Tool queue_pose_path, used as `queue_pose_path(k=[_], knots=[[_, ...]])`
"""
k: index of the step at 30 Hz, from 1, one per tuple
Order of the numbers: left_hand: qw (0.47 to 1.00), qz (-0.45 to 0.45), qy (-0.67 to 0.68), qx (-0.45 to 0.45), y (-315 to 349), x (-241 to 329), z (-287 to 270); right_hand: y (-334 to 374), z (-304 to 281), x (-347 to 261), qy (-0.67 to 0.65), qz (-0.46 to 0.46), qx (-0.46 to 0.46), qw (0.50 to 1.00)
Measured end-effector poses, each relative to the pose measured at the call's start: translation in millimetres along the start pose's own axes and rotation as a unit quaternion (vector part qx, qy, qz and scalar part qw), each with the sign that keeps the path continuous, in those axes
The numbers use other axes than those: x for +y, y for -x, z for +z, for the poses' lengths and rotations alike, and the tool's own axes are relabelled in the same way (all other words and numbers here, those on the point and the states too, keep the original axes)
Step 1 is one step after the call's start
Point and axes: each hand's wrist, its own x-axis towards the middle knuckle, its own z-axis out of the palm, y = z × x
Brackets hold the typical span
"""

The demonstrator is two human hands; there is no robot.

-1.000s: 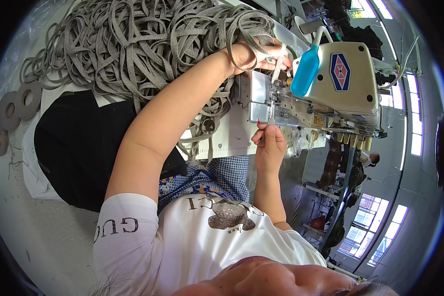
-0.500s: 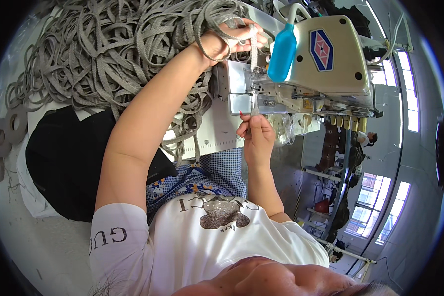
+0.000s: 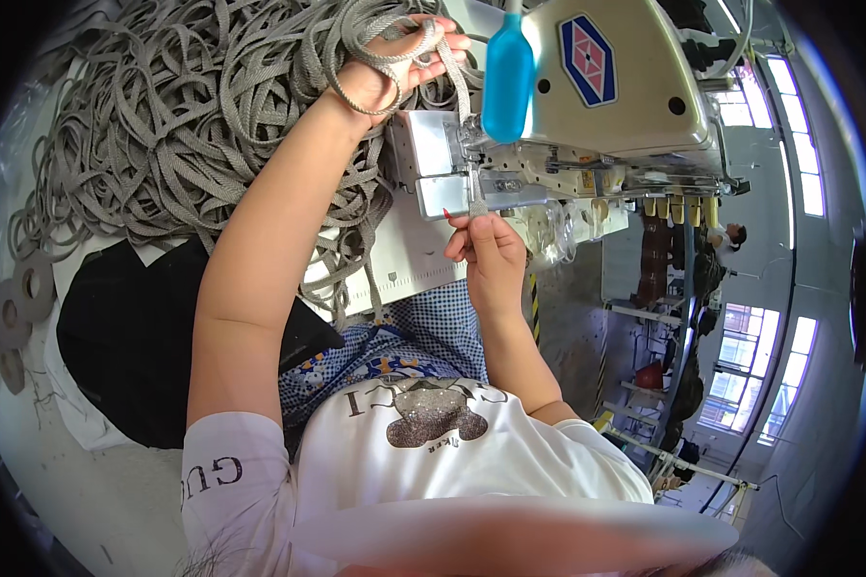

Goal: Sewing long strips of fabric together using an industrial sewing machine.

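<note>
A big tangled heap of grey webbing strap covers the table at the upper left. My left hand reaches up over it and grips a loop of that strap by the sewing machine. My right hand sits below the machine's needle area and pinches the end of a grey strap that hangs down from the presser foot. A blue squeeze bottle hangs on the front of the machine.
Rolls of grey tape lie at the left edge. A black cloth lies on the white table by my left arm. Racks, windows and another person fill the workshop at the right.
The view has shifted so machine and hands sit further left and higher. My left hand stays on the strap loop; my right hand stays below the needle, pinching the strap end.
</note>
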Motion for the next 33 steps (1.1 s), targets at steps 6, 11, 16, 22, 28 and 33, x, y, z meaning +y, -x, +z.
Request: queue_pose_path(k=[6,11,16,22,28,33], knots=[[1.000,0.013,0.011,-0.002,-4.1,-4.5,-5.8,-1.0,-0.2,0.2,-0.014,0.001,-0.003,1.000],[0.999,0.005,0.033,0.008,-4.2,-3.7,-5.7,-0.9,-1.8,-0.9,-0.011,0.006,-0.011,1.000],[0.998,0.015,0.012,0.055,5.4,10.5,7.8,0.0,-2.9,-0.6,-0.011,0.005,-0.013,1.000],[0.998,0.004,0.005,0.062,5.4,14.1,7.0,-1.2,-5.8,2.7,-0.019,0.005,-0.017,1.000],[0.997,-0.012,0.012,0.081,4.3,16.4,8.0,-2.0,-6.3,3.8,-0.014,-0.003,-0.022,1.000],[0.996,-0.023,0.027,0.077,0.8,15.0,4.0,-2.8,-5.9,1.4,-0.022,-0.001,-0.019,1.000]])
